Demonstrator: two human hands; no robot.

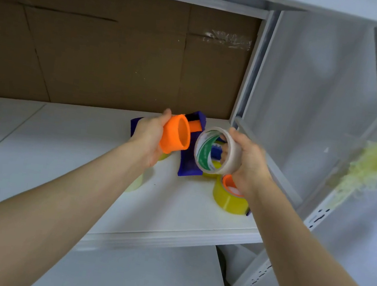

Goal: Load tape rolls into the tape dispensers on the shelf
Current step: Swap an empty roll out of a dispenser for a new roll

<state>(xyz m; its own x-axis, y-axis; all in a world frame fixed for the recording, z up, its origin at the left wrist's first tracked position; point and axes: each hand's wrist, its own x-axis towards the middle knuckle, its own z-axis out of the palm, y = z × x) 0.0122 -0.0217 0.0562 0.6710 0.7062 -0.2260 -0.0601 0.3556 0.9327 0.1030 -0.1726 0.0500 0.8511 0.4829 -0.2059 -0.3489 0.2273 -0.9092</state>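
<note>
Loading step, roll about to meet hub. The left hand [146, 136] grips the orange hub [175, 134] of a tape dispenser, fingers curled round its far side, open mouth facing right; a blue part [199, 118] shows just behind it, though whether the two are joined cannot be told. The right hand [250, 162] pinches a pale tape roll [235, 150] by its rim, the green-printed core facing the hub; roll and hub are held above the shelf [172, 214], near each other but apart.

Judged next move: bring the core square to the hub and slide it on; the roll sits slightly tilted against the hub's axis, so levelling comes first.

Surroundings: another blue dispenser piece [187, 167] lies directly beneath the hands; a yellow roll [228, 199] with an orange core stands under the right wrist, near the shelf's front edge; a translucent roll [135, 183] is half hidden by the left forearm. The shelf upright [251, 78] bounds the right; a cardboard back [97, 55] closes the far side; open room lies to the left.
</note>
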